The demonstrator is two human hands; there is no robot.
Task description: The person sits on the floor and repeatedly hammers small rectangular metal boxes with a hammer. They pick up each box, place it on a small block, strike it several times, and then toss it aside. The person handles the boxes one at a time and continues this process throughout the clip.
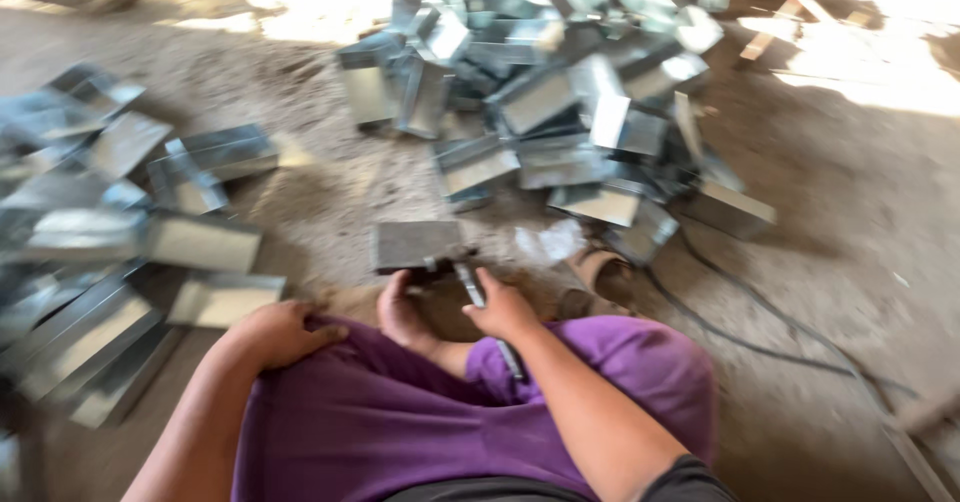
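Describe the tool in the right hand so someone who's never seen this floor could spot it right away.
Start at the big heap of shiny metal boxes at the top of the dirt floor, then drop down to the purple-clad knees. Just above them the right hand grips a slim tool beside a bare foot. Unlike the boxy sheet-metal pieces around it, it is thin and rod-like.

Heap of folded grey sheet-metal boxes piled at the back (sunlit up top), more flat metal pieces stacked left, black cable trailing right across dusty dirt floor.
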